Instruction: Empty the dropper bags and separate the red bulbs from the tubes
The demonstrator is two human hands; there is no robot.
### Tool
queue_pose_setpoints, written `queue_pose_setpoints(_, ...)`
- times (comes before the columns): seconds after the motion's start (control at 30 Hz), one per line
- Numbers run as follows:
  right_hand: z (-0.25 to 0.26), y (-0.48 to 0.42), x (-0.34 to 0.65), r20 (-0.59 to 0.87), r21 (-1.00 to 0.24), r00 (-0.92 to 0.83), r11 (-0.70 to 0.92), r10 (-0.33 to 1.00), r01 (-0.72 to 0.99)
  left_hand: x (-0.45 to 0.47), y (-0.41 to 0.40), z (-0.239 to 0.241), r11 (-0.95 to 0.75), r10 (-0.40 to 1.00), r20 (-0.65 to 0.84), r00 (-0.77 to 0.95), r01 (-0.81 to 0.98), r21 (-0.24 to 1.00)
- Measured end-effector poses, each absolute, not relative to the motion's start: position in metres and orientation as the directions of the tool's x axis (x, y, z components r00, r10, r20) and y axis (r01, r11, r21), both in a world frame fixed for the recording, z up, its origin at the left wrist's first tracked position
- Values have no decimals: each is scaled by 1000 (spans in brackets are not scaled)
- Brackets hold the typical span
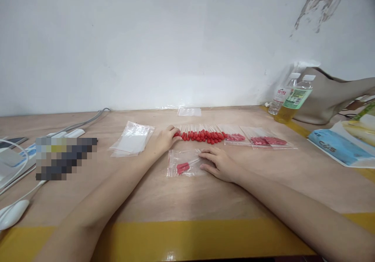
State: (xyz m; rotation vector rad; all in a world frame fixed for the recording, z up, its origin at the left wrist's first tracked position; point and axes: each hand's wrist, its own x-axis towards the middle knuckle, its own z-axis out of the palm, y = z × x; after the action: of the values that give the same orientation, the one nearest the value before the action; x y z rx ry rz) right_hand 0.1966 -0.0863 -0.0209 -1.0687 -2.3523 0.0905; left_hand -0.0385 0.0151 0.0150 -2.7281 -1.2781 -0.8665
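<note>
Lying partly under the right hand [220, 163], near the left hand [169, 138]: clear bag [174, 159].

Pixelated item [66, 158] unidentifiable (mostly dark); end of clear bag [184, 155] hidden under right hand [221, 164]; blue packet [341, 147] cropped.

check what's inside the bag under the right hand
The bag holds sticks with red tips, the tips lying toward its left end. The right hand covers part of its right end, so whatever lies beneath the fingers is hidden.
</note>
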Motion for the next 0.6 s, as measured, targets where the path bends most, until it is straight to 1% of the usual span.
queue_pose_setpoints(0.07, -21, -87, 197, 455, -273, -536, 684, 711, 676, -36, 6, 17, -613, 755, 452, 474, 755, 233)
queue_pose_setpoints(0.1, -21, -87, 197, 455, -274, -537, 686, 710, 674, -35, 2, 16, -578, 787, 432, 441, 771, 266)
queue_pose_setpoints(0.23, -21, -86, 198, 455, -281, -538, 688, 709, 669, -39, 1, 7, -475, 870, 380, 315, 742, 472)
queue_pose_setpoints(0.3, -22, -85, 199, 453, -286, -540, 689, 709, 666, -46, 4, -1, -464, 873, 415, 257, 700, 542)
queue_pose_setpoints(0.33, -23, -85, 199, 453, -290, -541, 691, 709, 662, -50, 4, -4, -464, 865, 457, 208, 679, 568)
queue_pose_setpoints(0.4, -23, -84, 200, 457, -297, -544, 697, 704, 653, -61, -3, -9, -480, 820, 565, 93, 648, 591)
queue_pose_setpoints(0.43, -24, -84, 200, 460, -299, -545, 700, 701, 648, -67, -11, -10, -500, 791, 608, 62, 638, 585)
queue_pose_setpoints(0.47, -24, -84, 200, 462, -299, -546, 702, 699, 646, -72, -20, -10, -525, 767, 639, 62, 633, 569)
queue_pose_setpoints(0.5, -24, -84, 200, 462, -299, -547, 703, 698, 646, -77, -31, -10, -558, 759, 641, 119, 627, 544)
queue_pose_setpoints(0.53, -24, -84, 200, 461, -297, -547, 702, 699, 647, -81, -43, -9, -596, 757, 616, 216, 615, 516)
queue_pose_setpoints(0.6, -25, -84, 200, 456, -293, -546, 698, 703, 654, -85, -63, -8, -644, 755, 543, 367, 568, 513)
